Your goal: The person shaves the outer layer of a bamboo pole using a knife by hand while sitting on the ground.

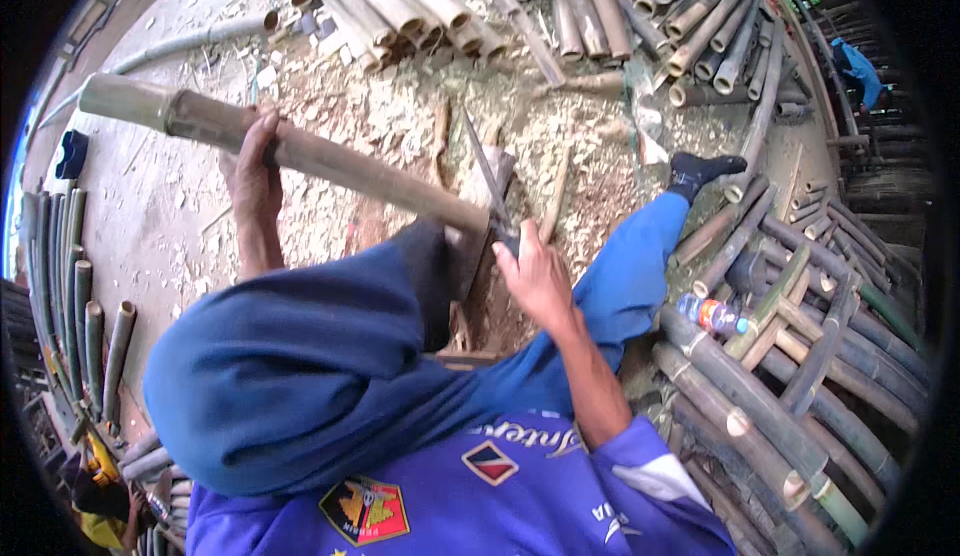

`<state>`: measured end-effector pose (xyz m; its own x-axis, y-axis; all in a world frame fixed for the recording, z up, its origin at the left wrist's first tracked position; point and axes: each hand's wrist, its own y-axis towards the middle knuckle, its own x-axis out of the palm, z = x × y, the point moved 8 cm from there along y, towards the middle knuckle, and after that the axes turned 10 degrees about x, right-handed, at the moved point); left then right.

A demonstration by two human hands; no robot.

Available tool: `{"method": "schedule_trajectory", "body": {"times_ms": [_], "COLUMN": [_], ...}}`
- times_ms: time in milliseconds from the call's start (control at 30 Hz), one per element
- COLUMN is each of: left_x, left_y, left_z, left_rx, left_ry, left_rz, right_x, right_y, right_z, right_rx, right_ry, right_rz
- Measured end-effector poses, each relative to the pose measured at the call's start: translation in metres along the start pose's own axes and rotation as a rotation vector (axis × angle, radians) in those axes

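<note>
Brown bamboo pole (370, 176) slants from upper left to centre; our left hand (255, 171) wraps its fingers around it, our right hand (537, 274) grips a knife (484, 168). Probably we are trimming; next cut needs steady hold.

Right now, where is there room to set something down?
The pale, mostly bare floor between the bamboo poles at far left and your left hand. Crowded: stacked bamboo at top and right, wood chips across the middle.
</note>
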<state>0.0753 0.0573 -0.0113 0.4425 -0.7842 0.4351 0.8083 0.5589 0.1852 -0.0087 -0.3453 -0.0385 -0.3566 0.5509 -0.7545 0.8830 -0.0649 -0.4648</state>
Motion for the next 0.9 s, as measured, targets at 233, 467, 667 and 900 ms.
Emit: {"method": "schedule_trajectory", "body": {"times_ms": [233, 467, 667, 900], "left_x": [0.020, -0.005, -0.005, -0.004], "left_y": [-0.004, -0.012, -0.003, -0.010], "left_z": [-0.025, 0.003, -0.008, -0.004], "left_rx": [-0.087, 0.000, 0.064, 0.027], "left_ry": [-0.031, -0.079, -0.036, 0.033], "left_rz": [-0.065, 0.250, 0.228, 0.124], "right_x": [0.030, -0.017, -0.059, 0.029], "right_y": [0.008, -0.009, -0.043, 0.020], "right_z": [0.055, -0.003, -0.040, 0.033], "right_rx": [0.028, -0.065, -0.466, -0.044], "right_ry": [-0.078, 0.054, 0.384, -0.048], "right_rz": [0.109, 0.164, 0.458, 0.061]}}
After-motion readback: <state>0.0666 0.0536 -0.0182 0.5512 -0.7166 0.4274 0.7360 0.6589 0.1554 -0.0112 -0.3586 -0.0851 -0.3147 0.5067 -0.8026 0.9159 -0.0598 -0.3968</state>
